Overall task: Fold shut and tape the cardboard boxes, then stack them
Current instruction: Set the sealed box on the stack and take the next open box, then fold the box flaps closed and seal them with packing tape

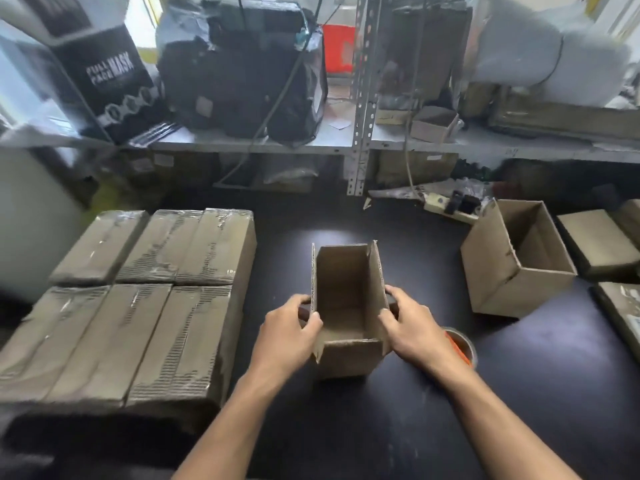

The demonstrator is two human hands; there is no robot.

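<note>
An open brown cardboard box (343, 292) stands on the black table (450, 393) in the middle, its long side flaps upright. My left hand (289, 332) grips the left flap, thumb inside and fingers curled round the outside. My right hand (414, 327) grips the right flap the same way. A tape roll with an orange core (462, 344) lies just right of my right wrist, partly hidden by it. Several taped, shut boxes (149, 306) lie packed side by side at the left.
A second open box (519, 261) stands at the right, with flat or shut boxes (599, 240) beyond it at the table's right edge. A power strip (446, 202) lies at the back. Metal shelving (362, 143) with bags and cartons rises behind the table.
</note>
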